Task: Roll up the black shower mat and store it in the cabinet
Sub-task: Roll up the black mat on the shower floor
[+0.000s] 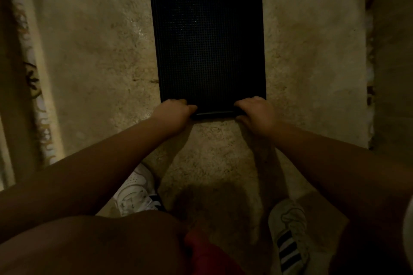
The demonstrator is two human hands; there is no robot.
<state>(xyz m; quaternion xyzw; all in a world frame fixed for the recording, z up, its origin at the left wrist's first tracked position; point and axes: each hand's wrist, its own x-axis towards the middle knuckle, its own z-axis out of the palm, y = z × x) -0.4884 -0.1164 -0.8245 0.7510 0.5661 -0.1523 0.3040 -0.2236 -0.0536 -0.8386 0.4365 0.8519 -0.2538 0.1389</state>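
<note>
The black shower mat lies flat on a pale shaggy rug, its long side running away from me. Its surface is a grid of small bumps. The near short edge is curled over into a thin first turn between my hands. My left hand grips the near left corner of the mat, fingers closed over the edge. My right hand grips the near right corner the same way. No cabinet is in view.
My two white shoes stand on the rug close below the mat, the left shoe and the striped right shoe. A patterned carpet border runs along the left. Bare floor shows beyond the rug's right edge.
</note>
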